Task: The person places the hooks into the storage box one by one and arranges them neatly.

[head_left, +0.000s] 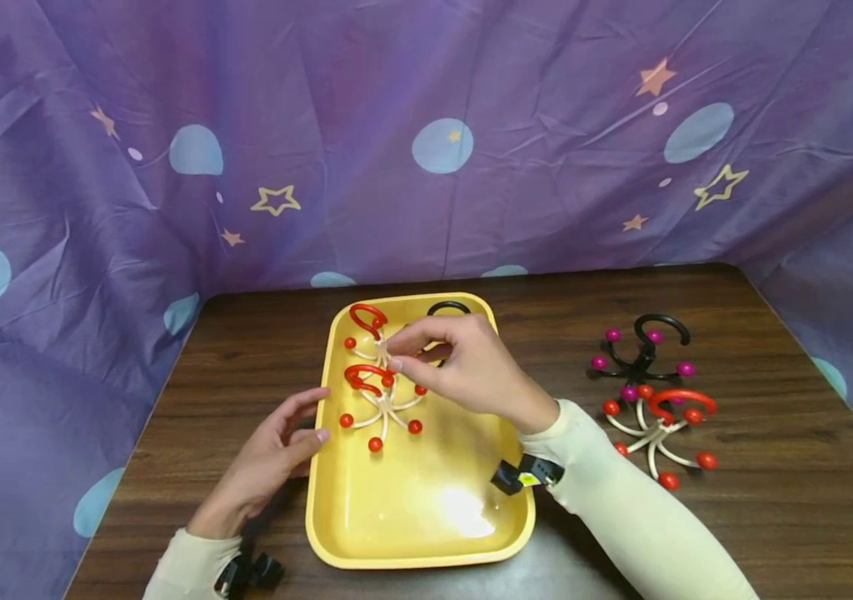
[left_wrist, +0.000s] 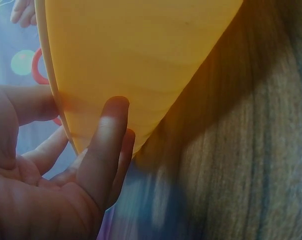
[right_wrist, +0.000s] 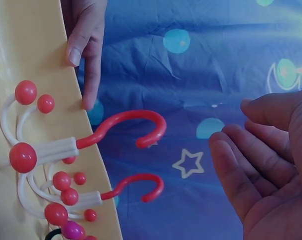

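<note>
My right hand is over the far half of a yellow tray. In the right wrist view its thumb and fingers are apart, with nothing between them. Below and left of it, two white multi-arm hangers with red hooks and red ball tips sit in the tray, the nearer hanger and the farther hanger. A black hanger in the tray is mostly hidden behind the right hand. My left hand touches the tray's left side, fingers against its outer wall in the left wrist view.
To the tray's right, on the dark wooden table, stand a black hanger with magenta ball tips and a white hanger with a red hook. A purple curtain with stars hangs behind the table.
</note>
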`<state>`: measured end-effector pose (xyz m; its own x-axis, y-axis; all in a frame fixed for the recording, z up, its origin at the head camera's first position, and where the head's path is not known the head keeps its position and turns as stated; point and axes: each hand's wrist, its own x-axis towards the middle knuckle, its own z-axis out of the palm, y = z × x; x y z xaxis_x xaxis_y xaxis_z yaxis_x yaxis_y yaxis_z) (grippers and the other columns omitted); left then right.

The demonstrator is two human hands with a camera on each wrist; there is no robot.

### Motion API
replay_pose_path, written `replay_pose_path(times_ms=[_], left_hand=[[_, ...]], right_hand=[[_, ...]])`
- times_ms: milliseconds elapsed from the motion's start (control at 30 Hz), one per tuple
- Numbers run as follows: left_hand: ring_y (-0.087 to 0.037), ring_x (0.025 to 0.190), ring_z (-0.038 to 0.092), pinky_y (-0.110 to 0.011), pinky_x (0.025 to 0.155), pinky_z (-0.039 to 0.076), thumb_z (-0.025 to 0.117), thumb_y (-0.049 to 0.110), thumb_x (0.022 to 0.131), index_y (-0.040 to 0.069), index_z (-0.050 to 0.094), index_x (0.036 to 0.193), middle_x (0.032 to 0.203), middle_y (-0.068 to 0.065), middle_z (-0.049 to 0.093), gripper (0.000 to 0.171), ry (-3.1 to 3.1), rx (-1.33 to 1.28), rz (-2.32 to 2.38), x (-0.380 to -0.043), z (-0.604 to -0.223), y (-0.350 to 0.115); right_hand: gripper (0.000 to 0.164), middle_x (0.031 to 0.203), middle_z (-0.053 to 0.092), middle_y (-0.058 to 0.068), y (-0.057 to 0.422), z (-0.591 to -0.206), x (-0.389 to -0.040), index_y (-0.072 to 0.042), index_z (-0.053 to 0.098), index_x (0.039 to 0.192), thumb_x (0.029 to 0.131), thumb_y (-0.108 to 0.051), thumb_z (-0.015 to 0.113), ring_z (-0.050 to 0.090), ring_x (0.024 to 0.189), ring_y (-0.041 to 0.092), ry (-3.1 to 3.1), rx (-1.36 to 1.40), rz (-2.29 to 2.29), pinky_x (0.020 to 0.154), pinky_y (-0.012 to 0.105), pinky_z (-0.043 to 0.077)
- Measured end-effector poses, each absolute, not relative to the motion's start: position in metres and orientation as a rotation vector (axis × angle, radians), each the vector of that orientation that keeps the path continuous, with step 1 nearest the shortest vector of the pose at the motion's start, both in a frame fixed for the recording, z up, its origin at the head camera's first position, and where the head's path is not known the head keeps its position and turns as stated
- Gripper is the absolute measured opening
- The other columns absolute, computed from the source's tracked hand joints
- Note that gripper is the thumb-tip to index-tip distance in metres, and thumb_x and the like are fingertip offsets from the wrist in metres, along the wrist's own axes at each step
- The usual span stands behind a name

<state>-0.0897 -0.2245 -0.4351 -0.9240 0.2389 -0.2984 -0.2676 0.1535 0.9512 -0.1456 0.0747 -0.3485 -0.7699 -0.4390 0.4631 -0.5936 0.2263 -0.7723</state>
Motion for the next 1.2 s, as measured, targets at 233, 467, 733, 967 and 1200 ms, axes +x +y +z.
replay_pose_path(times_ms=[233, 467, 733, 967, 1200], left_hand=[[-0.02, 0.112, 0.068, -0.038, 0.081, 0.063, 0.061, 0.007, 0.106, 0.015, 0.035, 0.163, 0.161, -0.022, 0.036, 0.063, 2.057, -0.01, 1.826, -0.09, -0.438, -0.226], [-0.021, 0.114, 0.068, -0.039, 0.083, 0.063, 0.061, 0.007, 0.106, 0.014, 0.034, 0.163, 0.161, -0.022, 0.036, 0.064, 2.043, -0.014, 1.828, -0.09, -0.436, -0.225], [-0.018, 0.112, 0.067, -0.039, 0.083, 0.064, 0.061, 0.007, 0.106, 0.013, 0.033, 0.163, 0.161, -0.021, 0.036, 0.064, 2.037, -0.018, 1.833, -0.09, -0.436, -0.225], [-0.021, 0.114, 0.067, -0.04, 0.084, 0.064, 0.061, 0.008, 0.106, 0.013, 0.033, 0.163, 0.161, -0.021, 0.036, 0.064, 2.041, -0.016, 1.828, -0.09, -0.434, -0.224], [-0.021, 0.114, 0.067, -0.04, 0.084, 0.064, 0.061, 0.007, 0.106, 0.014, 0.033, 0.163, 0.162, -0.022, 0.036, 0.064, 2.046, -0.02, 1.825, -0.089, -0.433, -0.224]], right_hand=[[0.013, 0.098, 0.082, 0.001, 0.089, -0.349, -0.138, -0.012, 0.082, 0.102, 0.09, -0.009, 0.083, 0.076, 0.088, 0.009, -2.325, 0.942, 1.584, 0.076, 0.027, 0.065], [0.014, 0.1, 0.082, 0.004, 0.106, -0.355, -0.131, -0.01, 0.082, 0.103, 0.09, -0.006, 0.082, 0.077, 0.089, 0.01, -2.322, 0.916, 1.594, 0.077, 0.028, 0.065], [0.018, 0.108, 0.081, 0.007, 0.134, -0.357, -0.121, -0.008, 0.081, 0.108, 0.09, -0.004, 0.081, 0.077, 0.092, 0.011, -2.354, 0.823, 1.574, 0.08, 0.028, 0.064], [0.019, 0.107, 0.081, 0.003, 0.16, -0.36, -0.117, -0.01, 0.08, 0.109, 0.091, -0.002, 0.08, 0.077, 0.091, 0.011, -2.342, 0.778, 1.537, 0.078, 0.027, 0.064], [0.023, 0.105, 0.081, 0.004, 0.185, -0.359, -0.111, -0.009, 0.08, 0.108, 0.088, 0.002, 0.082, 0.076, 0.087, 0.006, -2.333, 0.727, 1.435, 0.077, 0.021, 0.062]])
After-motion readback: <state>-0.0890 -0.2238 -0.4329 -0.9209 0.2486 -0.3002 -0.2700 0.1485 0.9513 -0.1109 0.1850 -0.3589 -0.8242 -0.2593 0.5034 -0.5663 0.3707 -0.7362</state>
